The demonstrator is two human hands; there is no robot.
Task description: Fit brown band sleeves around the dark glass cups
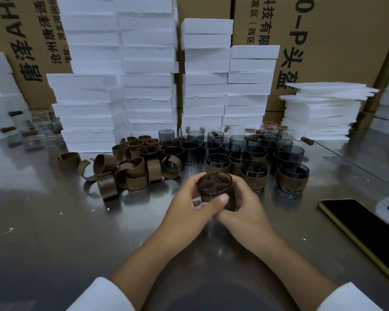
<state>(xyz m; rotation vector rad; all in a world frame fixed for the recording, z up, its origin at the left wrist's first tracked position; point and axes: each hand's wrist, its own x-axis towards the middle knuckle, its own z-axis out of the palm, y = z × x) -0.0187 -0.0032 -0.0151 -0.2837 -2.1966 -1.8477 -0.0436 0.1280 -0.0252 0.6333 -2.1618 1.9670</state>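
The left hand (188, 199) and right hand (245, 204) both grip one dark glass cup (213, 184), tilted just above the counter (54, 221). I cannot tell whether a band is on it. This looks like mid-fitting. Next, a sleeve needs seating, or fetching from the loose brown band sleeves (130, 173) on the left. Sleeved cups (254, 176) stand just behind.

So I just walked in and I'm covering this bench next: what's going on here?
A person holds one dark glass cup in both hands, left hand and right hand, over the steel table. Loose brown bands lie in a heap to the left. A few sleeved cups stand just behind, with bare dark cups waiting further back.
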